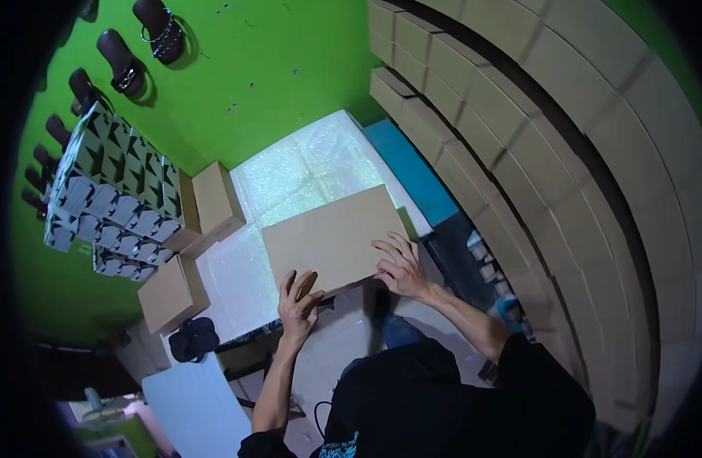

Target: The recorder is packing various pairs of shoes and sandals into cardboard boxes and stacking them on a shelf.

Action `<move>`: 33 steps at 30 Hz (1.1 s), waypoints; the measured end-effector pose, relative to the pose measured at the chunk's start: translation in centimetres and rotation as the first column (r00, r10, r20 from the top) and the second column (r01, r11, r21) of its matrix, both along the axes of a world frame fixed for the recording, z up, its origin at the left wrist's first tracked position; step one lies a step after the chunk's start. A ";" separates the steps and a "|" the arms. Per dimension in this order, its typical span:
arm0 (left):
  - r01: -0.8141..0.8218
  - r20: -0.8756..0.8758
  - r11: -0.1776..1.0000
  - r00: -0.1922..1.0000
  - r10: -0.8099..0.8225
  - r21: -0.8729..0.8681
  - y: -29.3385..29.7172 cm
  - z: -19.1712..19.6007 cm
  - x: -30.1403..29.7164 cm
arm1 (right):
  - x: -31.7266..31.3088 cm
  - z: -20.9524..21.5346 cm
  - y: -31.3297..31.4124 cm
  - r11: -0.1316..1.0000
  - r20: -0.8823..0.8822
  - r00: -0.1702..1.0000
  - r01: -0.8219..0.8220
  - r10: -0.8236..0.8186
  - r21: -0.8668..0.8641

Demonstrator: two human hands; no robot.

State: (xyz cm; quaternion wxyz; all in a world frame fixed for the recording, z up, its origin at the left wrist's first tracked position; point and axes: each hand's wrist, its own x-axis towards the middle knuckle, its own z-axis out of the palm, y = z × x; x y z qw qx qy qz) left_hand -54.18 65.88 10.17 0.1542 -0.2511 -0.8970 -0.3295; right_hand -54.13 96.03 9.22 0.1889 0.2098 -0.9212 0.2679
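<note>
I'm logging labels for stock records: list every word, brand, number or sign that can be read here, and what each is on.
No text reads clearly.
Black shirt: pale blue print near the picture's lower edge, too small and blurred to read.
Stacked star-patterned boxes: dark star shapes; no legible words.
Cardboard box in front of the person: no lettering visible on top.
Shelved cartons: no lettering legible.

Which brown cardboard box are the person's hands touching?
The wide, rectangular brown cardboard box before the person: bare left hand and bare right hand both touch its near side. Other brown boxes, to its left and right, are untouched.
</note>
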 end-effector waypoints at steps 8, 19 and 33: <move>0.167 0.015 0.986 0.986 -0.167 0.019 -1.4 1.9 13.5 | 18.2 2.1 -1.7 0.989 0.011 0.989 0.149 -0.149 0.014; 0.177 0.166 0.984 0.970 -0.179 0.027 -1.0 -0.2 38.1 | 43.8 0.1 -1.5 0.987 0.192 0.969 0.159 -0.155 -0.003; 0.098 0.186 0.994 0.977 -0.104 0.042 5.7 -1.8 69.0 | 71.7 -1.6 5.7 0.997 0.205 0.976 0.074 -0.075 0.015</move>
